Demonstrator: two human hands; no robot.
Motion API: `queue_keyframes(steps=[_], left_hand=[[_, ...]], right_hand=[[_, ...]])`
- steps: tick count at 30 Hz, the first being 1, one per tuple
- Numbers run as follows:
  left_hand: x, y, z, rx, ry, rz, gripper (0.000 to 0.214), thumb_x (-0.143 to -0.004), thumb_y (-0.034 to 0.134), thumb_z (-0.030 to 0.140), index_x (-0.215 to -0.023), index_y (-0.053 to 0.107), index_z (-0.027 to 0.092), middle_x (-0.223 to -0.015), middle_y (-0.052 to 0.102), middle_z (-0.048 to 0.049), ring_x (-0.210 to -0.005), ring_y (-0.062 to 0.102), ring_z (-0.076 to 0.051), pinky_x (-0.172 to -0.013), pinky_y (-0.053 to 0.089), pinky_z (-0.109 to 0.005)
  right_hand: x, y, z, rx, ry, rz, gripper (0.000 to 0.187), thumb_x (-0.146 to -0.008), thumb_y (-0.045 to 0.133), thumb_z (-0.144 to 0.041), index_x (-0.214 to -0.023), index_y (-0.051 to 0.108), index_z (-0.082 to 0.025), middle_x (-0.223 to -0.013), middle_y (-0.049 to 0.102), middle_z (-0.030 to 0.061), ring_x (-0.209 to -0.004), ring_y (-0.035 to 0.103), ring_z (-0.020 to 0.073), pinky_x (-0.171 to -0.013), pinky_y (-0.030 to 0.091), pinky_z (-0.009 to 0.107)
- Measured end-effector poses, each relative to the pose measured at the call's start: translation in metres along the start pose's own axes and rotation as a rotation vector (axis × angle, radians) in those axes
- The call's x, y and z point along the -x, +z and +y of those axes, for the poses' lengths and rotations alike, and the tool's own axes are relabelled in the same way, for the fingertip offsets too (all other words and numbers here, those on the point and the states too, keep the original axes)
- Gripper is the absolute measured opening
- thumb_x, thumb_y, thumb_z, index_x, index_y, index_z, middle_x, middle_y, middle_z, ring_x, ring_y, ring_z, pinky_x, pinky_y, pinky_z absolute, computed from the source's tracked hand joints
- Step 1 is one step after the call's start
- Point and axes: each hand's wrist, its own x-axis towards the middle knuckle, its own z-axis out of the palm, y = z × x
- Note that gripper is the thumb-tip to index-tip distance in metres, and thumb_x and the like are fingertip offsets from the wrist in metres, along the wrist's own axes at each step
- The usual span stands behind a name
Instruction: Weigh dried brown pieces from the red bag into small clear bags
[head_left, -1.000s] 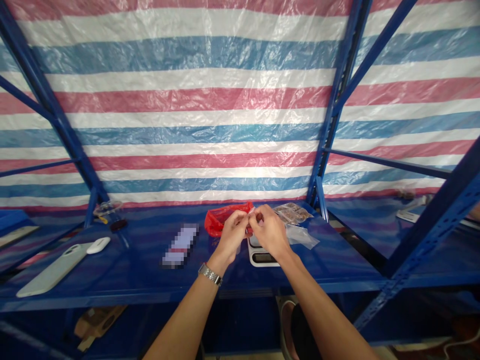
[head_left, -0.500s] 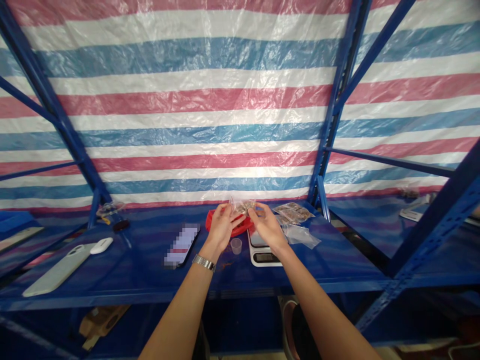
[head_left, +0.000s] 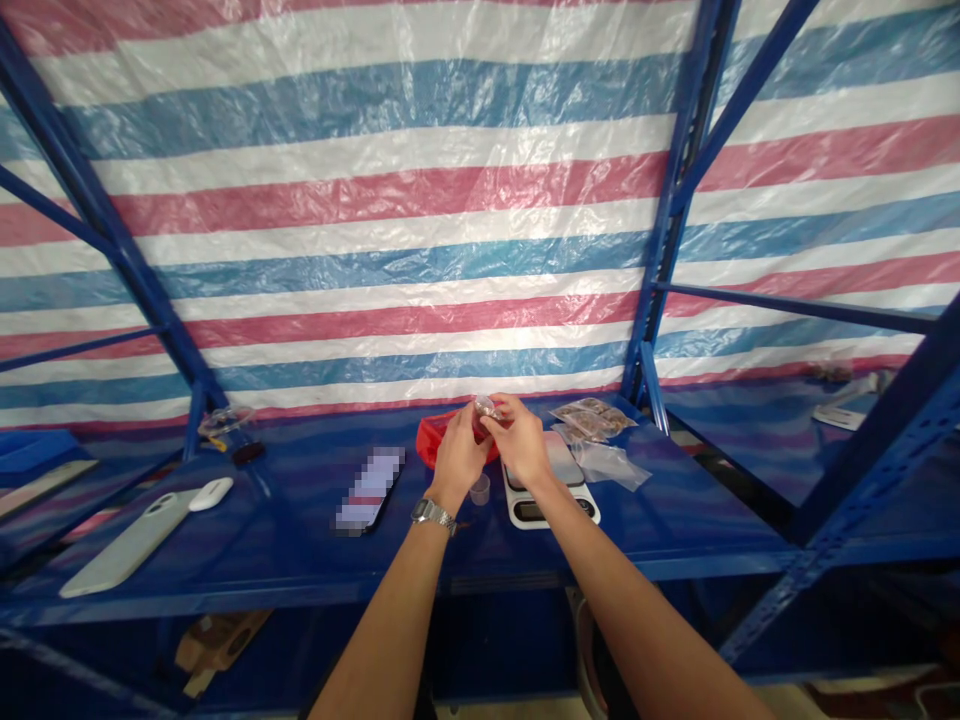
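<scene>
Between both hands is a small clear plastic bag (head_left: pixel 486 406) with brownish bits inside, held up over a red bag (head_left: pixel 430 438). My left hand (head_left: pixel 460 455) grips its left side, fingers closed. From the right, my right hand (head_left: pixel 520 440) pinches the same bag, thumb toward the left hand. Fingers hide most of it. Below the hands stands a small clear plastic cup (head_left: pixel 480 490). A white digital scale (head_left: pixel 517 512) sits under my right wrist. Several filled clear bags (head_left: pixel 594 418) and a flat clear bag (head_left: pixel 611 464) lie right of the scale.
A phone with a blurred screen (head_left: pixel 370 490) lies left of the hands. Farther left are a pale phone case (head_left: pixel 127 545), a white earbud case (head_left: pixel 211 494) and a dark round lid (head_left: pixel 248 453). Blue shelf posts (head_left: pixel 651 290) rise on both sides before striped sheeting (head_left: pixel 412 230).
My hands have drawn closer together, bunching the clear bag so that less of it shows. The view has shifted slightly, and more of the scale is visible.
</scene>
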Motion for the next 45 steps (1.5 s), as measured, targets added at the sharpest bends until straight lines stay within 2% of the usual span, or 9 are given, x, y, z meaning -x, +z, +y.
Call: queue_keyframes(steps=[6,11,17,21,27,31,35,40,45], left_hand=[[-0.009,0.008,-0.002,0.034,-0.06,0.045,0.042,-0.092,0.06,0.013,-0.134,0.059,0.018,-0.126,0.07,-0.0155,-0.117,0.067,-0.028,-0.099,0.054,-0.041],[-0.008,0.006,0.0,-0.07,-0.075,0.027,0.056,-0.092,0.06,0.013,-0.147,0.05,0.014,-0.137,0.062,-0.0202,-0.126,0.063,-0.031,-0.105,0.053,-0.044],[-0.007,0.002,-0.005,-0.032,-0.028,0.015,0.058,-0.091,0.063,0.013,-0.147,0.05,0.015,-0.15,0.055,-0.019,-0.139,0.056,-0.031,-0.115,0.047,-0.045],[-0.006,0.0,-0.011,-0.052,-0.038,-0.006,0.055,-0.092,0.063,0.015,-0.146,0.052,0.016,-0.142,0.064,-0.0183,-0.135,0.059,-0.031,-0.115,0.047,-0.047],[-0.006,-0.004,-0.006,-0.049,-0.039,0.001,0.054,-0.094,0.058,0.011,-0.148,0.051,0.012,-0.145,0.062,-0.0214,-0.135,0.06,-0.031,-0.114,0.048,-0.047],[-0.006,-0.007,-0.005,-0.03,-0.055,-0.014,0.05,-0.096,0.053,0.011,-0.146,0.053,0.015,-0.137,0.067,-0.0195,-0.127,0.065,-0.031,-0.109,0.051,-0.048],[-0.006,-0.005,-0.012,-0.037,-0.001,0.024,0.053,-0.096,0.057,0.015,-0.148,0.049,0.016,-0.147,0.06,-0.02,-0.137,0.058,-0.032,-0.114,0.047,-0.049],[-0.008,-0.004,-0.016,-0.05,0.009,0.01,0.041,-0.096,0.055,0.013,-0.137,0.057,0.016,-0.126,0.069,-0.0165,-0.117,0.067,-0.029,-0.104,0.053,-0.046],[-0.008,-0.003,-0.014,-0.184,-0.019,0.065,0.047,-0.093,0.066,0.021,-0.139,0.053,0.017,-0.132,0.064,-0.0175,-0.125,0.061,-0.033,-0.105,0.05,-0.049]], right_hand=[[-0.001,0.002,-0.006,-0.007,0.028,0.045,0.031,-0.088,0.066,-0.02,-0.118,0.07,-0.024,-0.1,0.081,0.0042,-0.089,0.077,0.0214,-0.09,0.059,0.035],[-0.003,-0.006,-0.005,0.107,0.048,0.119,0.022,-0.09,0.066,-0.021,-0.11,0.074,-0.022,-0.102,0.081,0.0084,-0.092,0.078,0.0253,-0.09,0.059,0.038],[-0.007,-0.007,-0.004,0.121,-0.044,0.107,0.013,-0.089,0.064,-0.02,-0.095,0.076,-0.019,-0.102,0.081,0.0091,-0.091,0.076,0.0238,-0.089,0.059,0.036],[-0.008,-0.005,-0.004,0.084,-0.025,0.128,0.018,-0.088,0.063,-0.02,-0.1,0.076,-0.019,-0.099,0.081,0.0091,-0.088,0.076,0.0232,-0.088,0.059,0.036],[-0.008,-0.002,-0.01,0.065,-0.062,0.105,0.029,-0.086,0.058,-0.017,-0.111,0.074,-0.021,-0.091,0.079,0.0043,-0.081,0.075,0.0205,-0.083,0.058,0.032],[-0.008,-0.001,-0.012,0.056,-0.076,0.101,0.024,-0.086,0.06,-0.019,-0.106,0.074,-0.022,-0.088,0.078,0.0033,-0.079,0.074,0.0208,-0.081,0.058,0.033],[-0.008,0.001,-0.011,0.036,-0.082,0.095,0.025,-0.088,0.058,-0.021,-0.108,0.073,-0.022,-0.092,0.079,0.0043,-0.084,0.075,0.0217,-0.085,0.058,0.035],[-0.007,0.003,-0.011,0.038,-0.138,0.024,0.028,-0.089,0.055,-0.019,-0.108,0.074,-0.024,-0.102,0.08,0.0043,-0.094,0.076,0.0214,-0.092,0.057,0.035],[-0.006,0.002,-0.011,0.072,-0.153,0.062,0.024,-0.089,0.057,-0.022,-0.105,0.074,-0.023,-0.099,0.079,0.0052,-0.09,0.075,0.0222,-0.09,0.057,0.036]])
